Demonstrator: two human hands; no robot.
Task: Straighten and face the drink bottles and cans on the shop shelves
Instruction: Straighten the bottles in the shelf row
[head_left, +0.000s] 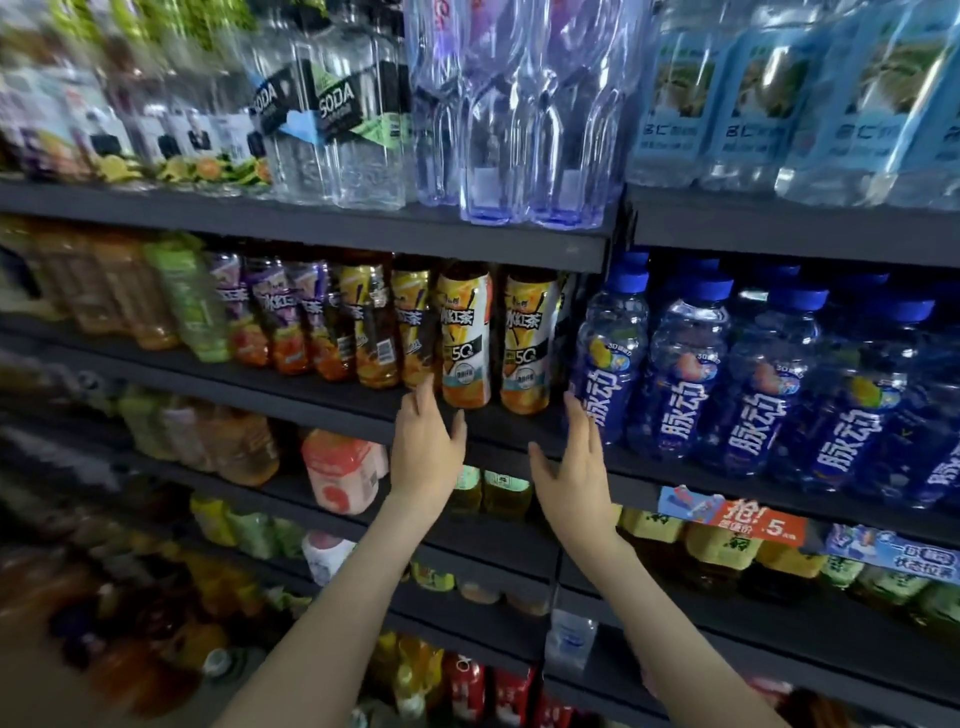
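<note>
We've got both hands up at the dark metal shelf (322, 400) w/ yellow-labelled iced tea bottles (465, 340). Left hand (426, 447) open, fingertips at the base of one tea bottle; right hand (574, 467) open, just beside a blue-labelled, blue-capped plastic bottle (608, 364). Nothing gripped.

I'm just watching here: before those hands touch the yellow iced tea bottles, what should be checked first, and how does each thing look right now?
1. Both hands free: ok. The left hand and right hand are open and hold nothing.
2. The two front iced tea bottles and upright: ok.
3. Their labels facing out: ok.
4. The next yellow bottle facing out: not ok, its barcode shows.
5. Blue bottle beside the right hand standing clear: cannot tell, the fingers overlap it.
6. Bottles behind the front row: cannot tell, hidden.
</note>
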